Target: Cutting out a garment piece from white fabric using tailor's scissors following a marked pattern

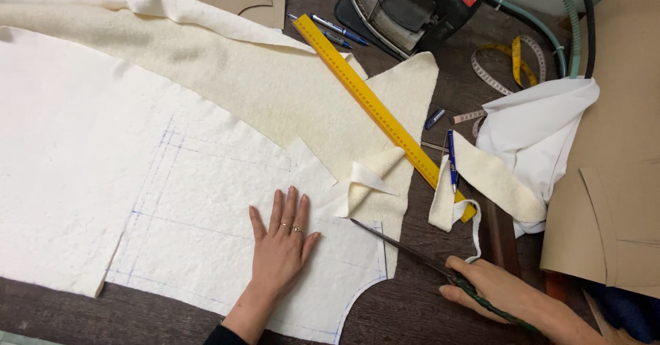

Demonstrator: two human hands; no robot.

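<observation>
Your right hand (505, 293) sat lowest in view, clenched around the dark handles of a pair of tailor's shears (412, 254), whose long blades pointed up and left, with the tips touching the right edge of the white fabric panel (206, 214). Your left hand (282, 245) lay flat and released on that panel, fingers spread, just left of the blade tips, with rings on two fingers. Blue dashed lines marked the panel around your palm, and a curved line ran along its lower right edge.

Cream fleece cloth (275, 84) stretched above the panel, folded over at the top. A yellow ruler (378, 111) lay diagonally across it, its lower end under small offcuts (481, 180). A blue pen (452, 159) rested beside the ruler, and two more pens (333, 30) lay near its top end. An iron (405, 8) stood at the table's far edge, with a coiled measuring tape (512, 63) to its right. White cloth (536, 121) and brown paper patterns (612, 166) crowded the right side, close to your right hand.
</observation>
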